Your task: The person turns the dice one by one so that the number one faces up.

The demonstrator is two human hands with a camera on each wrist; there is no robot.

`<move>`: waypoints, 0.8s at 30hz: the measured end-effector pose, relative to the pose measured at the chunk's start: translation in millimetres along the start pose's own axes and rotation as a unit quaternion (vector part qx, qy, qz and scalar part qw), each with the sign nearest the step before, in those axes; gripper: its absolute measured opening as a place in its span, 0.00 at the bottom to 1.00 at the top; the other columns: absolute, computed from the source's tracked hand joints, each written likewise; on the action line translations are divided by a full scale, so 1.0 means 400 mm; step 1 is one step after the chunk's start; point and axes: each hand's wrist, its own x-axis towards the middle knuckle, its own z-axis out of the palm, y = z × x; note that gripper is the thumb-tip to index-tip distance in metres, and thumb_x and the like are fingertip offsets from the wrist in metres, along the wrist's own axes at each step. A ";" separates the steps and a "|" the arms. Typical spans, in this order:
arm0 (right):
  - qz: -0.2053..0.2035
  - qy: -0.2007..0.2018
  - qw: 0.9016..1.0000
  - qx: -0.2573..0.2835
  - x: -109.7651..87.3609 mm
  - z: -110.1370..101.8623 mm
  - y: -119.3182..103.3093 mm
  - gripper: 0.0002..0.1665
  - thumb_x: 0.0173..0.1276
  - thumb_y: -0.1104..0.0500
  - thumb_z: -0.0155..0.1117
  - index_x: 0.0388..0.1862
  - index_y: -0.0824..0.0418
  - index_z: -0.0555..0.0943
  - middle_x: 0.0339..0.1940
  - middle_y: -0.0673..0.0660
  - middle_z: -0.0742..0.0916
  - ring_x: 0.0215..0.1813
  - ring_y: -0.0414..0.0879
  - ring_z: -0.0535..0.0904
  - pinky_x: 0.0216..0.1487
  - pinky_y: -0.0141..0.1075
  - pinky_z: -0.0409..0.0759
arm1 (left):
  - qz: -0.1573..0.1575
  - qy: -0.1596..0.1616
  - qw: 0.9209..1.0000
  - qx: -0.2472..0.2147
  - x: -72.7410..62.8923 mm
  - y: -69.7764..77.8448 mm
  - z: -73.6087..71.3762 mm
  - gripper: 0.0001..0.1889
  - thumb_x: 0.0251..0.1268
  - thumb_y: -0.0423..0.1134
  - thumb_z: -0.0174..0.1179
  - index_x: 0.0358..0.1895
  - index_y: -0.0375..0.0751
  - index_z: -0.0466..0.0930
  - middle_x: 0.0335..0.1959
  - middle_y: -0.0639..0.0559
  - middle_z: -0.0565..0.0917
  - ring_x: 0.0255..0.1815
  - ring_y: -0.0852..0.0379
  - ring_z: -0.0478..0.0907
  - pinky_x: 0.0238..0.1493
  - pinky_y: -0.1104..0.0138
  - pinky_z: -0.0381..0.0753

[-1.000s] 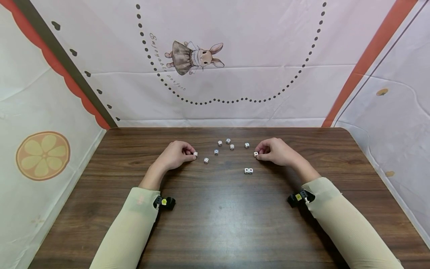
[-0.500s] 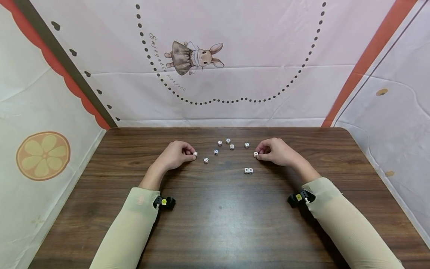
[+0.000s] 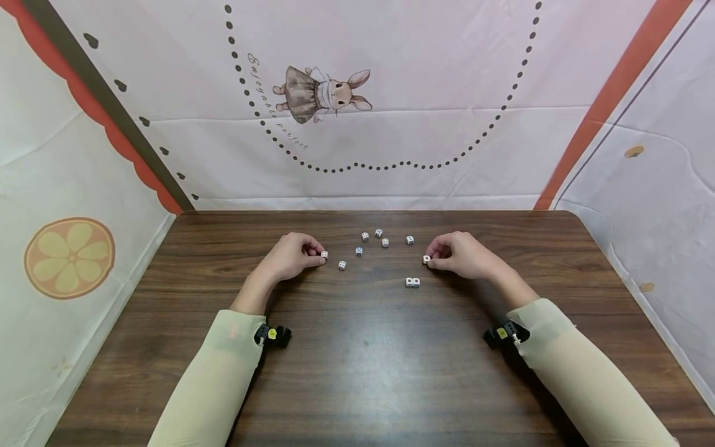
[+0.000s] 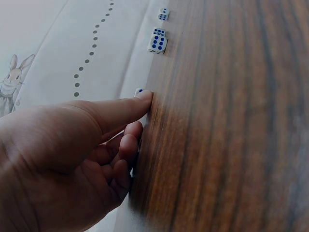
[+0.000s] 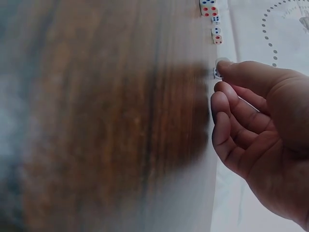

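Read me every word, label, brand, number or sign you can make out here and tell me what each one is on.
"Enjoyable perfect": on the pale back cloth, beside the rabbit print.
Yellow stickers on the black wrist devices: any marks are too small to read.
Dice: only pips, no numerals that I can see.
No brand is readable.

Pale cream-green sleeves [image 3: 203, 382], black wrist devices [image 3: 283, 338] with small round yellow markings [image 3: 272, 334]

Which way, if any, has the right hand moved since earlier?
Yes: the right hand has shifted slightly toward the person, farther from the table's far edge.
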 end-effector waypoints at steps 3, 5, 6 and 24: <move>-0.003 -0.006 1.000 0.005 -0.009 0.003 -0.007 0.04 0.69 0.60 0.77 0.40 0.55 0.88 0.30 0.45 0.87 0.35 0.43 0.81 0.40 0.39 0.77 | 0.000 0.001 1.000 -0.001 0.000 -0.001 0.000 0.05 0.69 0.38 0.74 0.42 0.41 0.90 0.33 0.52 0.84 0.34 0.55 0.77 0.40 0.61 0.76; -0.006 -0.015 1.000 0.011 -0.015 0.005 -0.013 0.04 0.70 0.60 0.77 0.40 0.55 0.88 0.30 0.44 0.87 0.34 0.42 0.80 0.39 0.38 0.77 | -0.001 0.000 1.000 -0.002 0.001 -0.001 0.000 0.05 0.70 0.38 0.74 0.42 0.41 0.90 0.33 0.51 0.84 0.35 0.55 0.77 0.40 0.61 0.76; -0.008 -0.019 1.000 0.013 -0.018 0.005 -0.016 0.04 0.70 0.61 0.77 0.39 0.55 0.88 0.30 0.45 0.87 0.34 0.42 0.80 0.38 0.38 0.77 | -0.002 0.000 1.000 -0.002 0.001 -0.001 0.000 0.05 0.70 0.38 0.73 0.42 0.41 0.90 0.34 0.51 0.84 0.35 0.54 0.77 0.40 0.61 0.76; -0.025 -0.064 0.997 0.024 -0.061 0.024 -0.051 0.05 0.69 0.62 0.77 0.38 0.54 0.87 0.29 0.44 0.85 0.33 0.41 0.79 0.36 0.36 0.77 | -0.003 -0.003 1.000 -0.002 0.001 -0.001 0.000 0.05 0.70 0.38 0.73 0.43 0.42 0.90 0.34 0.51 0.84 0.36 0.54 0.77 0.41 0.60 0.75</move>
